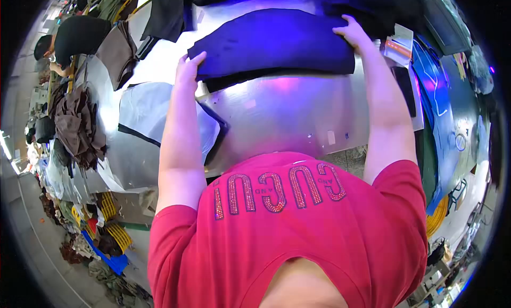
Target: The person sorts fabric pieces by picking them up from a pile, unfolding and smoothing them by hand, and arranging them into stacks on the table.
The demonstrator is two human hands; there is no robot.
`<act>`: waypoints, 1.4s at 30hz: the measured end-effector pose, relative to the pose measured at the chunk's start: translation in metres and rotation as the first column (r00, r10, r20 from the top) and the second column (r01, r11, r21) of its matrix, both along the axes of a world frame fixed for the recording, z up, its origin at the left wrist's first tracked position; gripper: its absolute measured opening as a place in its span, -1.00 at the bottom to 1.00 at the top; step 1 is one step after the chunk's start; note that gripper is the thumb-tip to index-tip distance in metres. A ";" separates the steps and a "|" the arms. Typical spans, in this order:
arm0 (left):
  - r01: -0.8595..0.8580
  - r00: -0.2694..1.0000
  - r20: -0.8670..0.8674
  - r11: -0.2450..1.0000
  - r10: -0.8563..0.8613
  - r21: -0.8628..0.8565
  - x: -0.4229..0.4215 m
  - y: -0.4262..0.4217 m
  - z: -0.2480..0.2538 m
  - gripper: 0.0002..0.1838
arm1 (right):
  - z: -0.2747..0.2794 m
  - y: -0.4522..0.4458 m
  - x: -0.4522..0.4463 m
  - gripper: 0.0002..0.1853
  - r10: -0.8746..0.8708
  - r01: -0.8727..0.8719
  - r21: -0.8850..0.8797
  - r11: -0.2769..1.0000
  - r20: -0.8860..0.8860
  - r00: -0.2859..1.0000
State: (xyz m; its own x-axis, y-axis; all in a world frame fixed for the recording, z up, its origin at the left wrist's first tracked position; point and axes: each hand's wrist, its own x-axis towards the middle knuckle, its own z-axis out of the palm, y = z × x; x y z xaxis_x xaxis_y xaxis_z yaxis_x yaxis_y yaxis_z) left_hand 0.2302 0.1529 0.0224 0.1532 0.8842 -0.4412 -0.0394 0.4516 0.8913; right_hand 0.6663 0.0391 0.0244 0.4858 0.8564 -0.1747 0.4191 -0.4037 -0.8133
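Observation:
A dark navy or black cut cloth panel [277,44] with a curved far edge lies spread across the shiny metal table [277,111]. My left hand [187,71] grips its left edge, the thumb on top of the cloth. At the panel's upper right edge is my right hand [352,34], thumb and finger hooked on the border. A strip of another dark layer shows beneath the panel's near edge. Close to my left forearm lies a light grey panel [146,108] with dark cloth under it.
Brown cloth pieces [116,55] and a bunched brown heap [77,124] occupy the left side, where a co-worker in black [82,39] bends over. More black cloth [167,15] lies at the back. On the right are a small box [398,48] and blue material [431,79].

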 end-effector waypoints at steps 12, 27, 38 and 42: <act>-0.070 0.900 -0.412 0.981 0.141 0.183 0.020 -0.019 0.011 -0.21 | 0.014 0.023 -0.154 -0.41 0.327 -0.514 -0.006 0.858 0.778 0.537; -0.037 0.849 -0.467 0.910 0.248 0.414 0.018 -0.018 -0.030 -0.24 | 0.004 -0.005 -0.083 -0.43 0.249 -0.247 -0.145 0.958 0.848 0.469; 0.484 0.536 -0.816 0.713 0.217 0.507 -0.090 -0.189 0.008 -0.72 | -0.007 -0.088 -0.165 -0.70 0.147 -0.172 0.419 0.891 0.092 0.985; 0.423 0.507 -0.817 0.747 0.274 0.513 -0.093 -0.187 0.000 -0.78 | -0.013 -0.095 -0.222 -0.71 0.373 -0.414 0.372 0.831 0.178 0.910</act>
